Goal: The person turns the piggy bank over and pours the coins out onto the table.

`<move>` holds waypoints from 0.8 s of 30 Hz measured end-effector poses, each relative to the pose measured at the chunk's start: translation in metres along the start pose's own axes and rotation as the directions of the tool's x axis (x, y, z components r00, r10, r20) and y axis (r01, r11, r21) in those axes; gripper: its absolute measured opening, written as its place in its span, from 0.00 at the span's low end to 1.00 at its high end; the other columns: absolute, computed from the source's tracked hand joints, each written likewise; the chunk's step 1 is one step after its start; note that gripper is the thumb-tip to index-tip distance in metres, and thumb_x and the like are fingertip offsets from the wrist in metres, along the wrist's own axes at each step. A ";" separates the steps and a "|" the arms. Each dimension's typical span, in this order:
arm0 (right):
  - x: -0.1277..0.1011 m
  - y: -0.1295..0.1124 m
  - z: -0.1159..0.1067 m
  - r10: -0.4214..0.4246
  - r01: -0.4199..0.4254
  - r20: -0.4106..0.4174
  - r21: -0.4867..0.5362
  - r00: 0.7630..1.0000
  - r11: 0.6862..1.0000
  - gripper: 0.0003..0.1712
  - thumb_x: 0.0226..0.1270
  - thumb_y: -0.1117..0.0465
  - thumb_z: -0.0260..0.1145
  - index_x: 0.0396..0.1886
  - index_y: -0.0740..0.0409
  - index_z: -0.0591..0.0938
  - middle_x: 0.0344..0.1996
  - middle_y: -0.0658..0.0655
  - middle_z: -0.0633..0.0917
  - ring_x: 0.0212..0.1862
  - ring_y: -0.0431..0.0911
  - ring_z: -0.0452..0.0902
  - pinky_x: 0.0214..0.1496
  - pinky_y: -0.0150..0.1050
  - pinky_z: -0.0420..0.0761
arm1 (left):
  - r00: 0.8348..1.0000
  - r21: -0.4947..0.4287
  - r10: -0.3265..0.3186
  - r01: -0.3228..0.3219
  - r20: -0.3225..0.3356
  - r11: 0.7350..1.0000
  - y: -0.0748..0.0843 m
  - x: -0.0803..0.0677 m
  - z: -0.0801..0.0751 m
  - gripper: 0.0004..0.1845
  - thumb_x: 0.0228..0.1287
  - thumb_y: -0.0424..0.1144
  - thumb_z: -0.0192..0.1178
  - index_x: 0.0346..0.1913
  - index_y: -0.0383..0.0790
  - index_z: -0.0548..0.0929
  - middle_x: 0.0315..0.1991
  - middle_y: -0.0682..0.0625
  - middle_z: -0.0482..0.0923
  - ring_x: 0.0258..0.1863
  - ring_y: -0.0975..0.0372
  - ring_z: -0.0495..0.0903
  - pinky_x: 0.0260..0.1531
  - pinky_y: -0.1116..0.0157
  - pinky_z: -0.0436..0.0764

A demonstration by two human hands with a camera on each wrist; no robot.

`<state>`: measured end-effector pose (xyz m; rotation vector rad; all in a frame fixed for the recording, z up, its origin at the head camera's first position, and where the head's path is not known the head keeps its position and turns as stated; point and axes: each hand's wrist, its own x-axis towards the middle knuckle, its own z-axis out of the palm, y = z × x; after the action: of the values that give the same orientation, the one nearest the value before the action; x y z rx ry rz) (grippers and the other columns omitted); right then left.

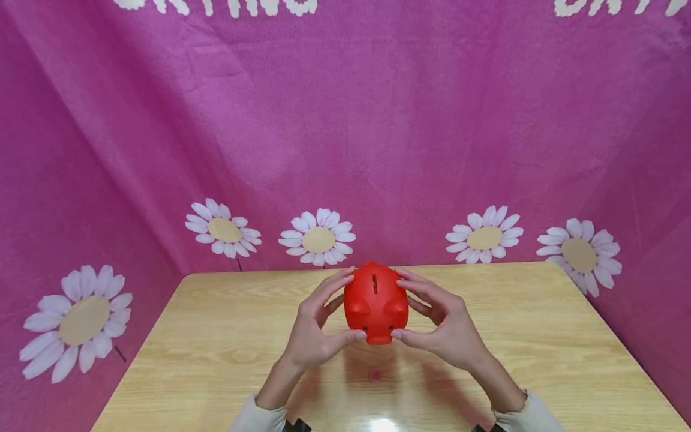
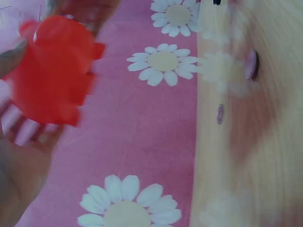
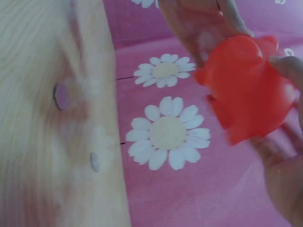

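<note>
— So, where is the red piggy bank (image 1: 376, 303)?

— Up off the wooden table (image 1: 227, 336), held between both hands. The left hand (image 1: 315, 327) curls round one flank, the right hand (image 1: 439, 327) round the other, thumbs under the snout.

— Anything beneath it?

— A small coin (image 1: 375, 375) lies on the tabletop.
</note>
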<state>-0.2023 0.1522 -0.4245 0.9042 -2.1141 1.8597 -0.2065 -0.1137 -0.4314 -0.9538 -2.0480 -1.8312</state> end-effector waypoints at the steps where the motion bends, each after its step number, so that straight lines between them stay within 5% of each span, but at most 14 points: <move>1: 0.000 0.000 -0.001 -0.100 0.099 0.011 0.045 0.995 0.994 0.43 0.49 0.82 0.81 0.69 0.68 0.80 0.75 0.68 0.77 0.76 0.48 0.76 0.69 0.39 0.84 | 0.996 -0.021 0.093 -0.092 0.012 0.995 0.000 0.000 -0.001 0.41 0.57 0.28 0.79 0.74 0.34 0.75 0.76 0.36 0.73 0.74 0.51 0.75 0.69 0.59 0.83; 3: 0.002 -0.002 -0.002 -0.258 0.254 0.023 0.106 0.966 0.961 0.45 0.42 0.88 0.79 0.67 0.73 0.80 0.76 0.69 0.75 0.79 0.49 0.72 0.73 0.41 0.80 | 0.973 -0.046 0.231 -0.230 0.022 0.972 0.002 0.002 -0.001 0.43 0.51 0.22 0.79 0.73 0.30 0.75 0.77 0.33 0.70 0.77 0.51 0.73 0.72 0.56 0.79; 6: 0.006 -0.005 -0.003 -0.357 0.351 0.023 0.125 0.934 0.928 0.46 0.39 0.91 0.78 0.65 0.74 0.80 0.76 0.67 0.75 0.79 0.50 0.72 0.73 0.41 0.80 | 0.953 -0.048 0.303 -0.301 0.028 0.952 0.007 0.007 -0.002 0.45 0.47 0.17 0.78 0.72 0.28 0.74 0.76 0.31 0.69 0.77 0.53 0.72 0.73 0.56 0.78; 15: 0.002 0.001 -0.004 -0.251 0.246 0.036 0.105 0.967 0.964 0.46 0.42 0.88 0.79 0.67 0.73 0.79 0.77 0.56 0.76 0.79 0.44 0.71 0.71 0.40 0.81 | 0.976 -0.053 0.215 -0.214 0.015 0.975 0.003 0.005 -0.001 0.46 0.46 0.18 0.80 0.72 0.29 0.75 0.76 0.31 0.70 0.77 0.55 0.74 0.73 0.56 0.78; 21: 0.001 0.002 -0.004 -0.212 0.208 0.033 0.098 0.977 0.973 0.46 0.44 0.87 0.79 0.69 0.73 0.78 0.77 0.60 0.76 0.79 0.44 0.72 0.70 0.40 0.82 | 0.989 -0.018 0.146 -0.146 0.018 0.989 0.004 0.004 -0.001 0.43 0.53 0.29 0.82 0.74 0.35 0.76 0.76 0.36 0.72 0.76 0.54 0.74 0.71 0.58 0.81; 24: -0.001 0.004 -0.003 -0.114 0.111 0.027 0.090 0.993 0.990 0.44 0.51 0.83 0.79 0.71 0.69 0.78 0.75 0.58 0.78 0.75 0.42 0.76 0.67 0.39 0.85 | 0.998 0.041 0.067 -0.067 0.000 0.997 0.007 0.004 0.000 0.42 0.55 0.33 0.82 0.74 0.39 0.77 0.75 0.41 0.75 0.73 0.52 0.77 0.66 0.58 0.85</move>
<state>-0.2050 0.1553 -0.4279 1.0561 -1.9679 1.9068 -0.2055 -0.1120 -0.4238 -0.9969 -2.0195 -1.7490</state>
